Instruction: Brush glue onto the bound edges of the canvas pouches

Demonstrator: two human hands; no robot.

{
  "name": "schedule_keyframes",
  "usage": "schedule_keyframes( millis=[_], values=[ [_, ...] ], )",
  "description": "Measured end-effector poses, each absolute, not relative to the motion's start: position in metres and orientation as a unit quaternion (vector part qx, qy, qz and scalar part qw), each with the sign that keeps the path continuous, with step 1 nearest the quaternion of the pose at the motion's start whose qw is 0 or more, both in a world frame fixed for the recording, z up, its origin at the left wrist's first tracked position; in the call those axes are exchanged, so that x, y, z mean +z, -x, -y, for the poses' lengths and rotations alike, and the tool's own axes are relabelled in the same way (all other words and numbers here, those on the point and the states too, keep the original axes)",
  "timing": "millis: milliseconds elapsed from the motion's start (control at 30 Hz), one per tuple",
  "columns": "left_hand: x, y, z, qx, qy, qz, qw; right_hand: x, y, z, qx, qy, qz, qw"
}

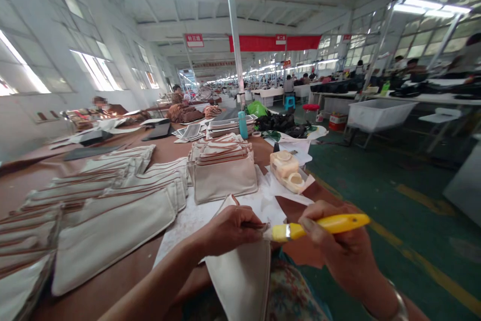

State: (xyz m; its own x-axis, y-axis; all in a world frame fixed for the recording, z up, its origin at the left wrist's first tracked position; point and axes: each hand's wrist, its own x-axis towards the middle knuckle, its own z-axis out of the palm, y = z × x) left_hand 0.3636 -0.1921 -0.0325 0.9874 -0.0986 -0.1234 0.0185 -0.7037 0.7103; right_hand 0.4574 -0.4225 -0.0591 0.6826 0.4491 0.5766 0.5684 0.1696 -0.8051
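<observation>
At the near edge of a brown-covered worktable (120, 293): brush (340, 223) and pale pouch-like piece (240, 278) meet between two working hands.
Left hand (231, 226) pinches the piece near its upper edge; piece slants down over the lap, below the tabletop. Right hand (340, 243) grips the yellow handle, bristles close against the left fingertips; whether they touch the piece, cannot tell. Hands near each other, not touching. Risks, my judgement: a slip of the brush could smear the pale face or the left fingers; a loosened pinch could let the piece slide off the lap, since little seems to support it. Stacked pieces (225, 178) and a cream-coloured container (284, 165) sit beyond, near enough that a careless elbow or sleeve might mark or knock them.
</observation>
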Motion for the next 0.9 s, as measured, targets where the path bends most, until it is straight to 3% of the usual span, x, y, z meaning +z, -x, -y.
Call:
schedule_keyframes(
  millis=[100, 200, 333, 433, 567, 700, 900],
  values=[
    [-0.031, -0.356, 0.197, -0.078, -0.916, 0.025, 0.393, -0.053, -0.46, 0.423, -0.09, 0.665, 0.436, 0.6],
    [-0.039, -0.351, 0.198, -0.071, -0.911, 0.015, 0.406, -0.047, -0.458, 0.429, -0.13, 0.67, 0.416, 0.601],
    [-0.052, -0.348, 0.198, -0.086, -0.891, -0.027, 0.445, -0.048, -0.448, 0.427, -0.083, 0.661, 0.461, 0.586],
    [-0.056, -0.345, 0.2, -0.064, -0.906, -0.052, 0.415, -0.054, -0.449, 0.423, -0.081, 0.665, 0.476, 0.569],
    [-0.056, -0.335, 0.206, 0.062, -0.941, -0.033, 0.331, -0.056, -0.46, 0.433, -0.111, 0.667, 0.366, 0.64],
    [-0.055, -0.325, 0.216, 0.203, -0.947, 0.076, 0.238, -0.059, -0.46, 0.44, -0.023, 0.609, 0.298, 0.735],
    [-0.054, -0.315, 0.219, 0.262, -0.92, 0.114, 0.268, -0.066, -0.445, 0.427, 0.07, 0.543, 0.267, 0.793]
  ],
)
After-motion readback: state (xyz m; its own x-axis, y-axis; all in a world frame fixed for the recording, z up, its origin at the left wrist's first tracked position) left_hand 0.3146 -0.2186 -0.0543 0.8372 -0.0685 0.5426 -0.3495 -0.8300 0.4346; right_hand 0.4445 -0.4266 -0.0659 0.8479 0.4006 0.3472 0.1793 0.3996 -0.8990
